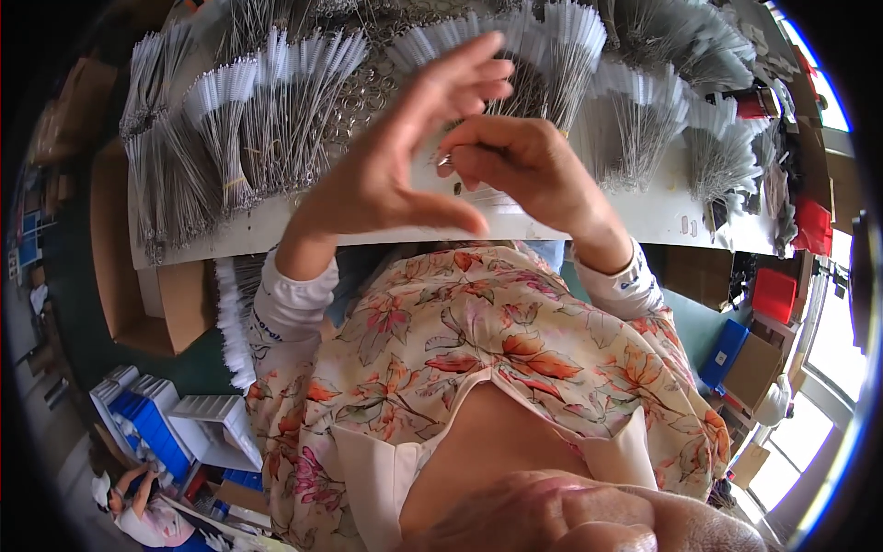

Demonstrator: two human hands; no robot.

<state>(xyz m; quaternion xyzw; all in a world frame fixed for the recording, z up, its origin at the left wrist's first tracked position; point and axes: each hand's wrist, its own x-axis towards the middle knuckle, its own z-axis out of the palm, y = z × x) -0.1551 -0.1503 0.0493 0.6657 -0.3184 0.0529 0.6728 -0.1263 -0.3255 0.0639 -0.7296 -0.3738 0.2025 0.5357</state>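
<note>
My left hand [391,156] is raised over the table's near edge, slightly blurred, with thumb and fingers spread wide apart and nothing between them. Close beside it, my right hand [533,175] pinches a small shiny metal piece [444,160] at its fingertips; its exact kind is too small to make out. Behind the hands lie bundles of thin wire-handled brushes [267,110] with white bristles. Many small metal rings [363,101] are heaped between the bundles, partly hidden by my left hand.
More brush bundles [639,120] cover the white table [248,235] to the right. An open cardboard box [152,304] stands at the left. Red bins [775,294] and a blue box [724,354] are at the right. Another person [152,515] sits at lower left near plastic crates [216,432].
</note>
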